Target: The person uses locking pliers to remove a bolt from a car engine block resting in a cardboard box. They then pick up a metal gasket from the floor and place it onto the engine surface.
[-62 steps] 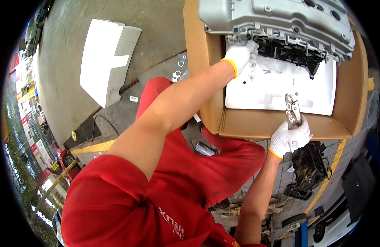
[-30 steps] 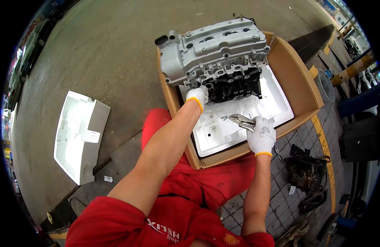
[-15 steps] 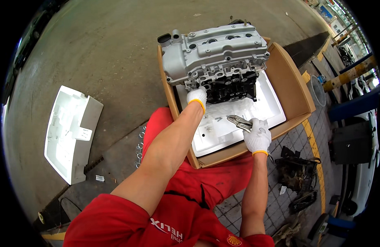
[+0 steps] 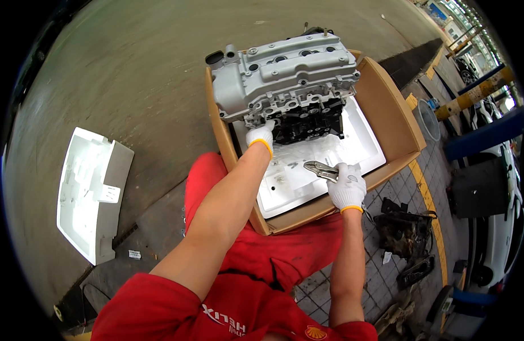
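A silver-and-black car engine point(image 4: 290, 77) stands in an open cardboard box point(image 4: 387, 108), on a white foam tray point(image 4: 361, 153). My left hand point(image 4: 260, 136), in a white knit glove with a yellow cuff, reaches to the engine's near lower left side. Its fingers look curled against the metal there; their tips and anything in them are hidden. In my gloved right hand point(image 4: 348, 186), closed around the handles, is a pair of locking pliers point(image 4: 321, 170). The jaws point left above the tray, apart from the engine. A clear plastic sheet point(image 4: 307, 150) lies below the engine.
A white foam cover point(image 4: 111, 194) rests on the floor to the left. On the right are a dirty black part point(image 4: 404, 227) on the tiles, a clear bucket point(image 4: 428, 120) and a yellow-and-blue lift post point(image 4: 475, 99). My red-trousered knees touch the box's near side.
The view has shifted slightly, so the engine and box sit a little farther left. Both hands keep nearly the same places, with the pliers still in the right one.
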Tool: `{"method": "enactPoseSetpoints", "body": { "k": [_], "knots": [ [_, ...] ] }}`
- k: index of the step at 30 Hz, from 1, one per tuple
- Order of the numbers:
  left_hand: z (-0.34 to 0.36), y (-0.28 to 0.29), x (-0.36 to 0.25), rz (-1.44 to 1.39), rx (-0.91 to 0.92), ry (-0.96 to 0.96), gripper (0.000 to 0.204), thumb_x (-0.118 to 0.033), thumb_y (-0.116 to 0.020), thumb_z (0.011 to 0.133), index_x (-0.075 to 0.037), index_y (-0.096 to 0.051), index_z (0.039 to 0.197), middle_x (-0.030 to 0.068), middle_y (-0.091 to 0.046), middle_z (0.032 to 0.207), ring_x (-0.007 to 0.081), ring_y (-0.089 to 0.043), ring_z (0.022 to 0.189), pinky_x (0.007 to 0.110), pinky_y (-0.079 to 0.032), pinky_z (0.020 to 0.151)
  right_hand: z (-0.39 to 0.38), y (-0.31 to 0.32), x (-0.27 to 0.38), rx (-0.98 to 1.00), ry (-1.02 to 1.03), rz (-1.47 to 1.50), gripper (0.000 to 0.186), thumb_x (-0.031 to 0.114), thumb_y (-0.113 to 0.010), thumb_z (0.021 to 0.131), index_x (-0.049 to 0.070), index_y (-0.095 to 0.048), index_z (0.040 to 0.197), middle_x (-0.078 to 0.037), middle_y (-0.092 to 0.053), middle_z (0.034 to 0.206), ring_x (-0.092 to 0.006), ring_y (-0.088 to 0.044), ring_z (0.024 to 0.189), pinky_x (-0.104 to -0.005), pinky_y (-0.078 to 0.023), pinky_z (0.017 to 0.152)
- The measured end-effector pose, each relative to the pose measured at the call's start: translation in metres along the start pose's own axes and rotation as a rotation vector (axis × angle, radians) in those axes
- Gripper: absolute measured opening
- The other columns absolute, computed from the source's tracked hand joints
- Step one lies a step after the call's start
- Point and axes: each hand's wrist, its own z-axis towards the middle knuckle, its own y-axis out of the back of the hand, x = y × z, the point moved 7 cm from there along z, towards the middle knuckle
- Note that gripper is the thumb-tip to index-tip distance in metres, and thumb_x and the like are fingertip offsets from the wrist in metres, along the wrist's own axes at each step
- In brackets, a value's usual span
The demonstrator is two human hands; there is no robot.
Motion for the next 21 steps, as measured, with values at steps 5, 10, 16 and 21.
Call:
{"method": "enactPoseSetpoints", "body": {
  "k": [5, 10, 16, 21],
  "knots": [
    [-0.017, -0.01, -0.004, -0.396, 0.235, 0.031, 0.033, -0.031, -0.088, 0.095, -0.01, -0.063, 0.094, 0.004, -0.06, 0.071, 0.0226, -0.052, 0.054, 0.045, -0.038, 0.051, 0.0, 0.001, 0.001, 0.013, -0.008, -0.011, 0.043, 0.036, -0.085, 0.092, 0.01, -0.072, 0.125, -0.017, -0.077, 0.12, -0.0379, -0.074, 0.118, -0.0531, -0.059, 0.101],
    [-0.024, -0.013, -0.012, -0.379, 0.364, -0.003, 0.033, -0.032, -0.074, 0.111, -0.015, -0.059, 0.087, 0.0015, -0.057, 0.071, 0.0148, -0.046, 0.051, 0.035, -0.034, 0.046, 0.0, 0.003, 0.002, 0.035, -0.028, -0.046, 0.045, 0.04, -0.084, 0.088, 0.011, -0.074, 0.121, -0.015, -0.08, 0.122, -0.0367, -0.074, 0.123, -0.0537, -0.06, 0.1],
    [-0.022, -0.02, -0.007, -0.459, 0.406, 0.062, 0.033, -0.036, -0.063, 0.118, -0.017, -0.059, 0.091, -0.0026, -0.047, 0.07, 0.0135, -0.038, 0.051, 0.034, -0.024, 0.046, -0.003, 0.012, 0.004, -0.035, -0.022, 0.017, 0.028, 0.03, -0.077, 0.094, 0.01, -0.075, 0.114, -0.016, -0.078, 0.114, -0.0363, -0.073, 0.119, -0.0516, -0.06, 0.1],
    [-0.033, -0.022, -0.006, -0.57, 0.369, 0.149, 0.038, -0.046, -0.061, 0.121, -0.018, -0.061, 0.094, -0.0032, -0.052, 0.074, 0.0135, -0.042, 0.054, 0.033, -0.027, 0.049, -0.004, 0.005, 0.001, -0.052, -0.016, 0.027, 0.028, 0.029, -0.077, 0.093, 0.01, -0.075, 0.114, -0.015, -0.078, 0.114, -0.0357, -0.072, 0.119, -0.0512, -0.059, 0.1]
  ]
}}
